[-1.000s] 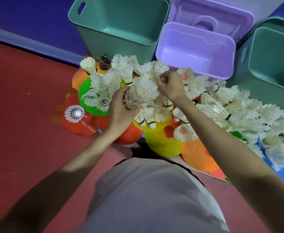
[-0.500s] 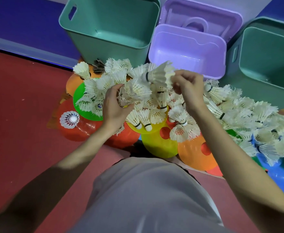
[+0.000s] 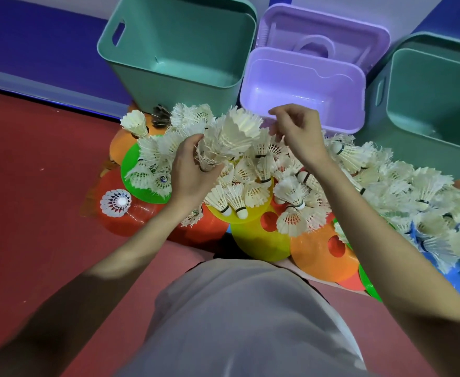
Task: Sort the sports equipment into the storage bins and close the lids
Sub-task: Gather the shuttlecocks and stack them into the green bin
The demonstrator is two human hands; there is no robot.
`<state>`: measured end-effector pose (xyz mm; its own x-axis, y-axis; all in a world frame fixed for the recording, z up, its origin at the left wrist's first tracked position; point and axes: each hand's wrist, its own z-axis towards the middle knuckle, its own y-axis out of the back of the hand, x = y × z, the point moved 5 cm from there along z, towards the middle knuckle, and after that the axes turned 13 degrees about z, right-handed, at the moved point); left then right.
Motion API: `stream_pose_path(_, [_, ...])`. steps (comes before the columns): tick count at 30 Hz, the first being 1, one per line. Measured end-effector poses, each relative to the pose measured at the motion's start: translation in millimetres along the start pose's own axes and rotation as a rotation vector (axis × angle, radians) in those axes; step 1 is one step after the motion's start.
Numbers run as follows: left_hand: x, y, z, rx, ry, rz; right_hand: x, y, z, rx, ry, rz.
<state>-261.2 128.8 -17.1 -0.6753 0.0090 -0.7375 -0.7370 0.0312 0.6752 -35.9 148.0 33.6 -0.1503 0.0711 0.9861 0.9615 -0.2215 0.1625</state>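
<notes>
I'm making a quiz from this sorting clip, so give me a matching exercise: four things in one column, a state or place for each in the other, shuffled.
Things:
1. left hand
2. right hand
3. purple bin
4. lone shuttlecock

States:
A. lies on a red cone
B. grips a stack of shuttlecocks
C. holds nothing, fingers loose
D. open, lid tipped back behind it

Pairs: 1-B, 2-C, 3-D, 4-A

The person wears a pale grey garment of plain, smooth cloth [image 3: 239,317] that fills the lower middle of the head view; no print, seam or button shows on it, though the wide lens blurs it somewhat. To either side of that garment both forearms are bare to the wrist, and the left hand [image 3: 193,170] and right hand [image 3: 299,134] carry no glove, ring or watch.
</notes>
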Motion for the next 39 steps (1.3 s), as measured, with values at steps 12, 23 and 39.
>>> stream_pose_path(12, [-9.6, -1.6, -3.0, -0.013, -0.043, 0.028, -35.9, -24.3, 14.4, 0.384, 0.137, -0.845])
stream_pose_path(23, [-41.2, -11.8, -1.9, -0.048, -0.110, 0.123, -10.1, 49.2, -21.6, -0.203, 0.303, -0.329])
stream_pose_path(39, [-189.8, -122.8, 25.6, 0.128, -0.325, 0.190, -11.1, 201.7, -56.2, -0.370, 0.256, 0.013])
